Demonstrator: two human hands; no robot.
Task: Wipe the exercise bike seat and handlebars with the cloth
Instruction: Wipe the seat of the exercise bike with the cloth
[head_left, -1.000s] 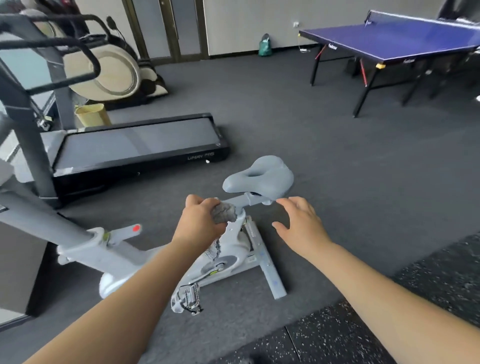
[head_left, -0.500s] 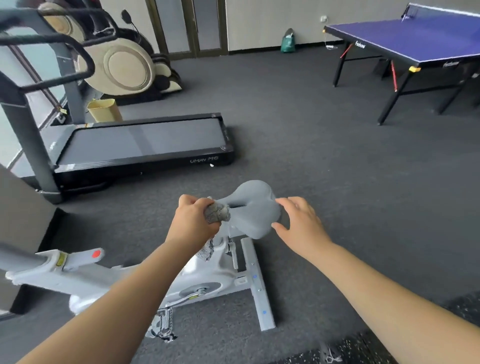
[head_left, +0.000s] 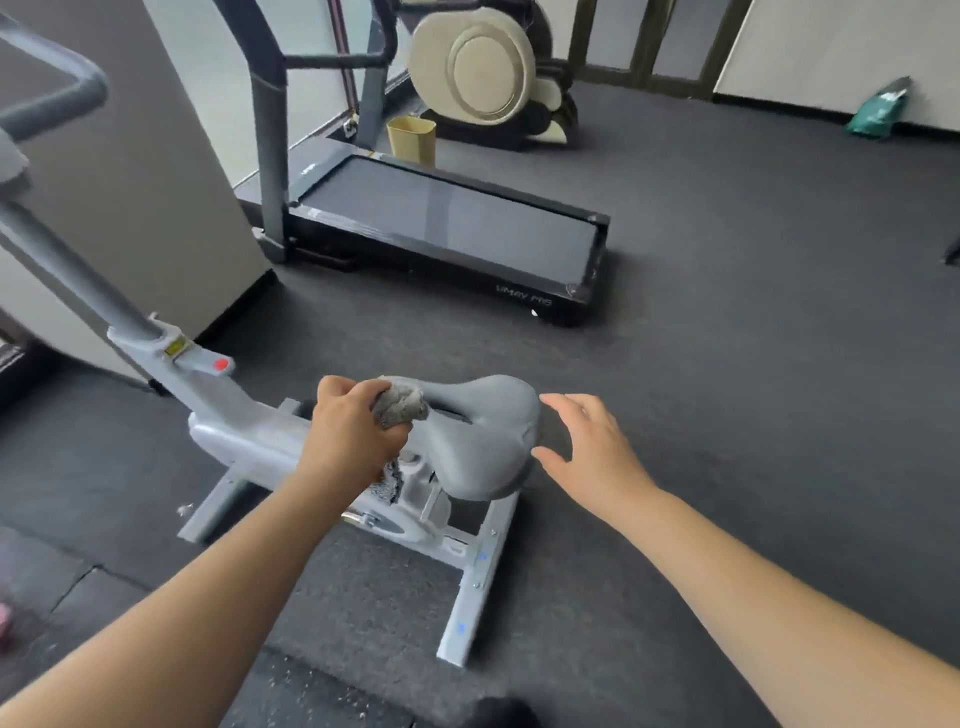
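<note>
at frame centre, the left hand (head_left: 353, 431) grips a bunched grey cloth (head_left: 402, 408) on the seat (head_left: 483, 441) — right hand (head_left: 592, 452) spread open just beside its right edge.

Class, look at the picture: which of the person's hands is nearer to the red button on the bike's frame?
Left. The left hand, clutching the cloth at the seat's nose, sits just right of the red button. The right hand hovers open beyond the seat's wide end.

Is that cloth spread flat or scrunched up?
Scrunched: the cloth is a wad in the left hand, pressed on the seat.
</note>
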